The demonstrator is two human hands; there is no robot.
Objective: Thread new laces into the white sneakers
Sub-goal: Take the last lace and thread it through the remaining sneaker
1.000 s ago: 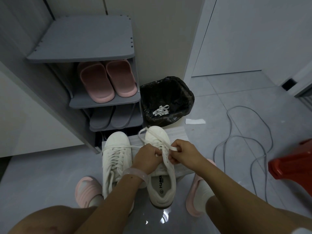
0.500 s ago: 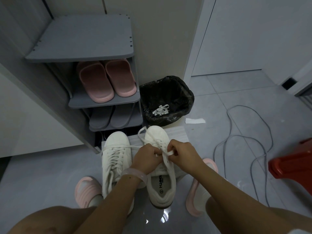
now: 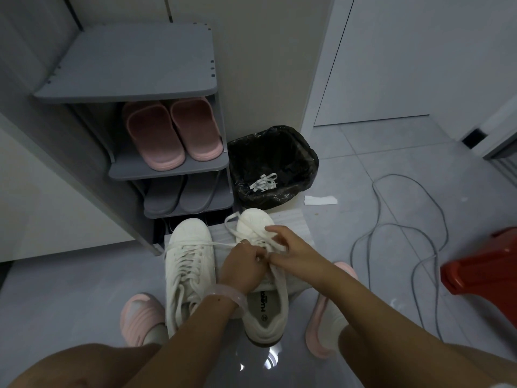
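you're crouched over a grey tiled floor (image 3: 391, 169), with a grey shoe rack (image 3: 134, 65) in the upper left of the frame and a black-lined bin (image 3: 296, 152) just right of it, old laces (image 3: 264, 181) lying inside, which reads as the discards. both white sneakers sit at lower centre on a pale mat (image 3: 293, 222), toes pointing away so the eyelets face you. the left sneaker (image 3: 188, 264) looks fully laced. over the right sneaker (image 3: 264, 309) your left hand (image 3: 243, 268) has a closed grip pinching the new lace (image 3: 232, 224), probably to keep tension, while your right hand (image 3: 291, 254) pinches the lace beside it with its other fingers spread. the two hands almost touch at the upper eyelets, so this shoe seems close to finished
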